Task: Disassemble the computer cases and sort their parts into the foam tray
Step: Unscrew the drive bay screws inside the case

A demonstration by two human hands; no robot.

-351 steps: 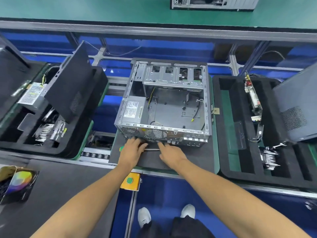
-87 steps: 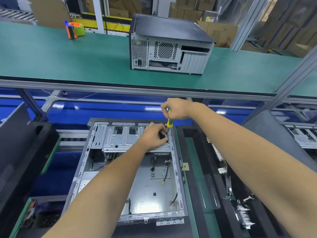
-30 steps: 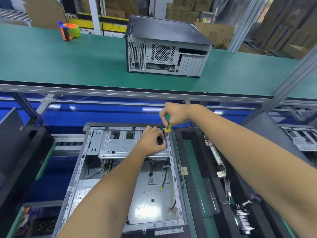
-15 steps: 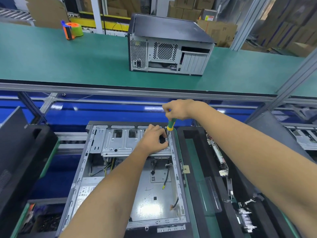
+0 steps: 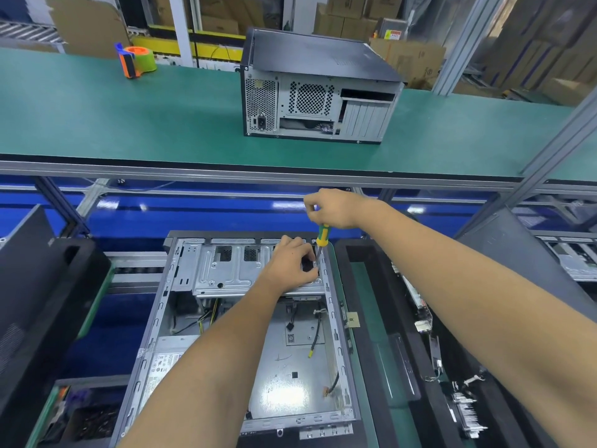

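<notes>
Fingers (image 5: 311,211) of my right hand (image 5: 332,210) curl round the screwdriver (image 5: 321,236), upright over the open computer case (image 5: 245,321); my left hand (image 5: 292,265) grips its drive cage (image 5: 226,270). Beyond, a green counter (image 5: 129,118) carries a closed case (image 5: 318,88) before stacked cardboard boxes. Foam tray (image 5: 365,318) sits right, cut off; I can't make out its small parts.

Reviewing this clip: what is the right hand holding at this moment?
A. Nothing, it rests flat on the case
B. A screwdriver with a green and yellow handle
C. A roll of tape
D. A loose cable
B: the right hand grips the top of the screwdriver, whose shaft points down at the far right corner of the open case, beside the left hand resting on the metal bracket there.
</notes>
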